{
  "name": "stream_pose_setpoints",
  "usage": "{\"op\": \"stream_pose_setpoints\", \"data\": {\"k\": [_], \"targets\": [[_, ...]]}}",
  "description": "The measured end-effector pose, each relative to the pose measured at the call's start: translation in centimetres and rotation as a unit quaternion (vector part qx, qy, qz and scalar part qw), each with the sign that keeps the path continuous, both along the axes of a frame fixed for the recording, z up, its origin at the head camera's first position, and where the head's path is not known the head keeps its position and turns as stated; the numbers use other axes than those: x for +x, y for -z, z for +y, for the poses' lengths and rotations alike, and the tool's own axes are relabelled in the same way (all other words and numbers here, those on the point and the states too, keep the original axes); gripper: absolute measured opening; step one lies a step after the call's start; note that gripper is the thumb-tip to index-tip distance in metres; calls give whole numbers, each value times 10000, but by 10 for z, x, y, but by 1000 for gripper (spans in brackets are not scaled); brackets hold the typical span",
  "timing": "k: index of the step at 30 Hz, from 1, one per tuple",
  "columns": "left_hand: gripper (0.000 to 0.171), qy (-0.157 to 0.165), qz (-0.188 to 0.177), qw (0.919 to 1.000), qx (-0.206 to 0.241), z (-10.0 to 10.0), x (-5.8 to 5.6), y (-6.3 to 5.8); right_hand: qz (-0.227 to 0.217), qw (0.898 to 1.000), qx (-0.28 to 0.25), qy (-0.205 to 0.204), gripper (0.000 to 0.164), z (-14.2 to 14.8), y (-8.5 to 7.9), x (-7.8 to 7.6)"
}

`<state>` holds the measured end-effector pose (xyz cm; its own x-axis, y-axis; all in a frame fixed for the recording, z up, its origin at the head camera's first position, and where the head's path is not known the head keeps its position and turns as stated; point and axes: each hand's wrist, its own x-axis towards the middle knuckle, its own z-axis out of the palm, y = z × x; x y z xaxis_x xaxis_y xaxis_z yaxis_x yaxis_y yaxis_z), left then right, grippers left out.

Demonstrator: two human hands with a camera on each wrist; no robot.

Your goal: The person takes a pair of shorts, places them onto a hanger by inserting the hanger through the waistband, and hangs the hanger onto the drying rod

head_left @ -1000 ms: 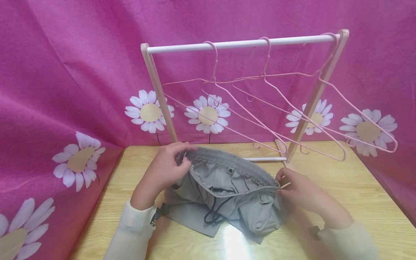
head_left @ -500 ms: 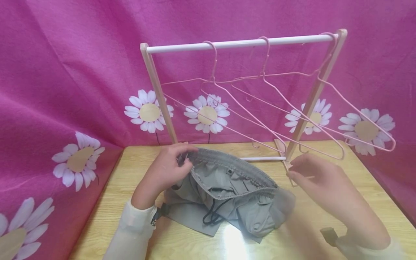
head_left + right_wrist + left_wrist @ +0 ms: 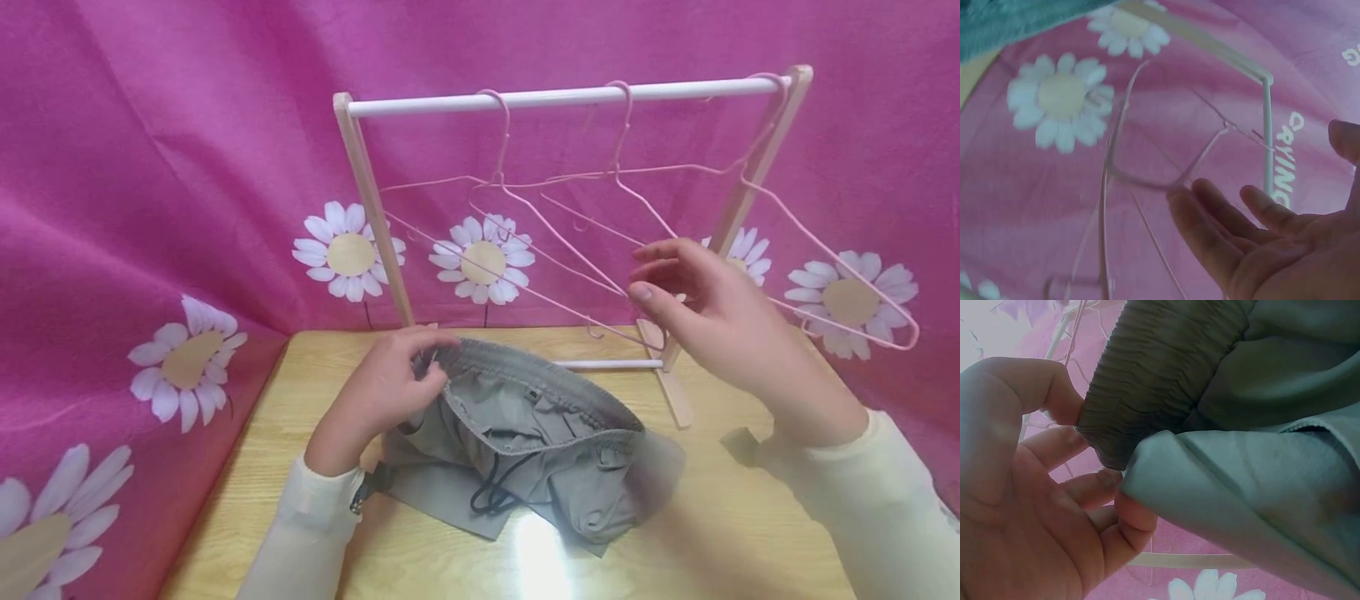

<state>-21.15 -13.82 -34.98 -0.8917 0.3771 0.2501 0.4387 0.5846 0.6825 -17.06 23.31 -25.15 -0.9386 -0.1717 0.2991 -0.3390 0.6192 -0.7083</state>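
Note:
Grey shorts (image 3: 540, 475) with an elastic waistband and a dark drawstring stand bunched on the table, the waist gaping upward. My left hand (image 3: 382, 383) holds the waistband at its left end; in the left wrist view, fingertips pinch the gathered elastic (image 3: 1154, 369). Up at the rack, my right hand (image 3: 720, 321) is raised with its fingers loosely bent and nothing held. It overlaps the lower part of the middle pink wire hanger (image 3: 627, 127). In the right wrist view, the right fingers (image 3: 1204, 240) are spread close to a hanger's wire corner.
A wooden rack with a white rail (image 3: 555, 98) stands at the back of the table (image 3: 262, 467). Two more pink hangers, a left one (image 3: 562, 239) and a right one (image 3: 832, 249), hang beside the middle hanger. A pink daisy-print cloth (image 3: 187, 125) surrounds the table.
My right hand has let go of the right end of the waistband, swung right, then risen to the middle hanger. My left hand has stayed on the waistband.

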Motion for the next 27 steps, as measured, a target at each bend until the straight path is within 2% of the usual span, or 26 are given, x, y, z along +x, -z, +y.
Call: {"op": "stream_pose_setpoints", "data": {"k": [6, 11, 13, 18, 23, 27], "targets": [[38, 30, -12, 10000, -57, 1, 0, -1, -811, 9950, 145, -557, 51, -2, -14, -33], [39, -11, -45, 10000, -76, 0, 2, -2, -1237, 9871, 530, -870, 60, -4, -13, -51], [39, -28, -68, 9999, -82, -1, 2, -2, -1503, 9822, 446, -1033, 64, -5, -9, -54], [39, -13, -35, 9999, -98, -1, 3, -1, -2365, 9620, -228, -1346, 68, -11, 0, -58], [39, -19, 21, 9999, -134, -1, 2, -1, -2769, 9465, -591, -1549, 70, -11, 11, -65], [39, 16, 132, 9998, -173, -1, 1, -1, -3280, 9217, -911, -1857, 75, -10, 17, -70]]}}
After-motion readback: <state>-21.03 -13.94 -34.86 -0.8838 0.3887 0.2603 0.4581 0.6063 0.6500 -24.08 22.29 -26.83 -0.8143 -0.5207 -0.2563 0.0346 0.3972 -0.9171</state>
